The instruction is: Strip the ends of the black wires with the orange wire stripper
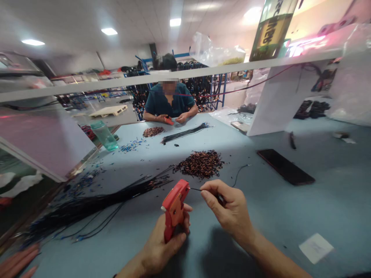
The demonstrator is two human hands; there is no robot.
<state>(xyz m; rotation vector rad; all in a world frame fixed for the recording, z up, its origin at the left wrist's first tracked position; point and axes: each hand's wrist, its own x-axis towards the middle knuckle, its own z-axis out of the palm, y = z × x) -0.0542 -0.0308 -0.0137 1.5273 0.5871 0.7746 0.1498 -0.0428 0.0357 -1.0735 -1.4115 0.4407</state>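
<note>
My left hand [169, 235] is wrapped round the handle of a red and orange wire stripper [175, 204], held upright above the blue-grey table. Just right of the tool's head, my right hand [228, 210] pinches a thin black wire [195, 189] between thumb and forefinger. The wire's end points at the tool's jaw; whether it is inside cannot be made out. Beyond the tool lies a pile of short black and copper offcuts [201, 164]. A long bundle of black wires [95, 204] stretches to the left, with blue bits at its near end.
Across the table [333, 208] a person [169, 102] holds a red tool beside another wire bundle [185, 133]. A phone [285, 166] and a white paper [315, 248] lie right. A green cup [104, 135] stands left. Another person's fingers [20, 260] show bottom left. A shelf crosses above.
</note>
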